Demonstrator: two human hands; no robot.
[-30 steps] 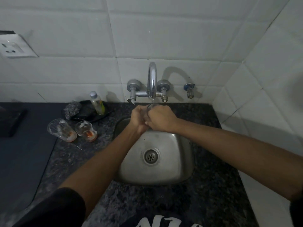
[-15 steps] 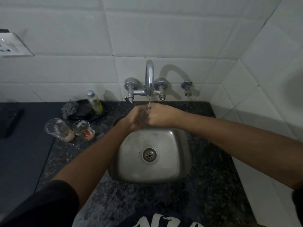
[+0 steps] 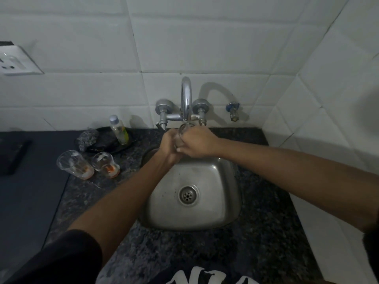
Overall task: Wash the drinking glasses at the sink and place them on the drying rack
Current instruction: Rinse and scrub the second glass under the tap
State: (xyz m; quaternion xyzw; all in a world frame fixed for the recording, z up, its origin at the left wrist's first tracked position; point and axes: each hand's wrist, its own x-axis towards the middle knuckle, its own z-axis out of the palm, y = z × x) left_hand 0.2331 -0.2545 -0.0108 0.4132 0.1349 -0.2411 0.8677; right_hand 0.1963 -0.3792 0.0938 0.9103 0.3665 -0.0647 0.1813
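Glass point(image 3: 183, 133), clear, held upright over the back edge of the sink point(image 3: 225, 201) directly under the tap point(image 3: 186, 99); only its rim and part of the wall show between the two hands. Contents cannot be told; the hands hide most of it.

Left hand point(image 3: 169, 147): fingers curled together round the left side of the glass, gripping it.

Right hand point(image 3: 200, 143): closed over the right side of the glass, fingers bent and pressed together, fingertips point(image 3: 178, 149) meeting the left hand at the front. Whether any finger reaches inside the glass cannot be told.

Sink: steel, square basin with rounded corners, set in a dark speckled counter point(image 3: 266, 232). Holds a round drain point(image 3: 187, 195) near its middle; a few dark specks on the basin floor.

Tall glass point(image 3: 73, 165): on the counter left of the sink, upright, mouth toward the camera. Holds an orange residue at the bottom and whitish streaks on the wall.

Short glass point(image 3: 105, 164): just beside the tall one, on its right, apart from the sink. Holds orange residue at the base, stronger in colour, and pale smears near the rim.

Dark tray point(image 3: 108, 143): behind the two glasses against the wall. Holds a small bottle point(image 3: 120, 130) with a grey cap and yellow-green label, upright, and a metal scourer point(image 3: 87, 138) at its left end.

Wall: white tiles; a socket point(image 3: 14, 61) at far left, a small valve point(image 3: 232, 111) right of the tap.
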